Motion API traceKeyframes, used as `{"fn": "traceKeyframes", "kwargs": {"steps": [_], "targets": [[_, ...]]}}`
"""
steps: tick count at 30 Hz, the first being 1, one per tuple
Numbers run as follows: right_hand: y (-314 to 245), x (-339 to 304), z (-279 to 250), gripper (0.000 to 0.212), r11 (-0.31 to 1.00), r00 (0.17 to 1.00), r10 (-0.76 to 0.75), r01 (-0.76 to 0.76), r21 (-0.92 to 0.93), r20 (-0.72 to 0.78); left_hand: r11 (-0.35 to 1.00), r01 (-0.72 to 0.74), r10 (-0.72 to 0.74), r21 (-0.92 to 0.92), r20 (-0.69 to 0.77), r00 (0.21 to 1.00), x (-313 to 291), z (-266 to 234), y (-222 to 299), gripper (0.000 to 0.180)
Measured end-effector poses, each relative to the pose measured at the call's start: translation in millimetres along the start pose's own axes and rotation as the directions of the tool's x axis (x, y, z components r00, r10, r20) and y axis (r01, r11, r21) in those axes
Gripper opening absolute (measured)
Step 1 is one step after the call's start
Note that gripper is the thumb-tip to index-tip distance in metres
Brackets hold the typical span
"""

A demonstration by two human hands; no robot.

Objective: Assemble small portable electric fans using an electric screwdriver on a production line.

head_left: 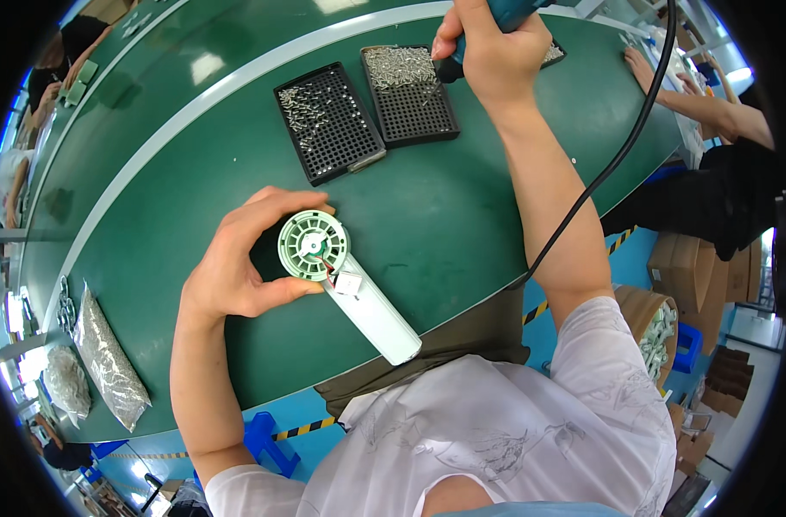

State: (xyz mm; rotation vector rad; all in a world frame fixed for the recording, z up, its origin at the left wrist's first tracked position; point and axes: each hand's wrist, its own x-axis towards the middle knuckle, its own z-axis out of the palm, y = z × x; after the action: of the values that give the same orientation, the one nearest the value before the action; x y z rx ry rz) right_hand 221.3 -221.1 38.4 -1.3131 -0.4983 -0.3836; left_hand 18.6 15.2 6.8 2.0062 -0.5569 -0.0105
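Note:
Between the thumb and fingers of my left hand (259, 250) is the round head of a pale green handheld fan (375, 314). Its vented face is turned up, with thin red and dark wires and a small white part at the neck. The smooth handle slants down toward the table's near edge. My right hand (503, 52) grips a blue electric screwdriver (506, 14) at the far side, its black nose (449, 69) beside a black perforated tray (414, 108) heaped with small silvery screws. A second black tray (328, 121) with scattered screws lies to its left.
A green worktable (186, 172) spreads under everything. A black cable (621, 155) hangs past my right forearm. Plastic bags of small parts (108, 362) lie at the left edge. Another person's arm (711, 112) rests at the right. A carton of pale parts (655, 336) stands right of me.

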Motion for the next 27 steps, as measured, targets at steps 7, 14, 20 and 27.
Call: {"fn": "traceKeyframes", "kwargs": {"steps": [7, 14, 20, 27], "targets": [[-16, -3, 7, 0.028, 0.997, 0.994, 0.069, -0.067, 0.023, -0.090, 0.999, 0.005, -0.005, 0.042, 0.006, 1.000, -5, -3, -3, 0.068], [-84, -32, 48, 0.029, 0.964, 0.983, 0.091, -0.048, 0.260, -0.158, 0.998, -0.047, 0.046, 0.034, 0.015, 0.999, -3, -2, -13, 0.065], [-124, -83, 89, 0.028, 0.870, 0.957, 0.261, -0.289, 0.399, 0.124, 1.000, 0.003, -0.003, 0.015, -0.002, 1.000, -10, -2, -11, 0.067], [-101, -95, 93, 0.024, 0.887, 0.950, 0.146, -0.249, 0.388, 0.275, 0.999, -0.044, 0.045, 0.016, -0.035, 0.998, -9, 3, -13, 0.065]]}}
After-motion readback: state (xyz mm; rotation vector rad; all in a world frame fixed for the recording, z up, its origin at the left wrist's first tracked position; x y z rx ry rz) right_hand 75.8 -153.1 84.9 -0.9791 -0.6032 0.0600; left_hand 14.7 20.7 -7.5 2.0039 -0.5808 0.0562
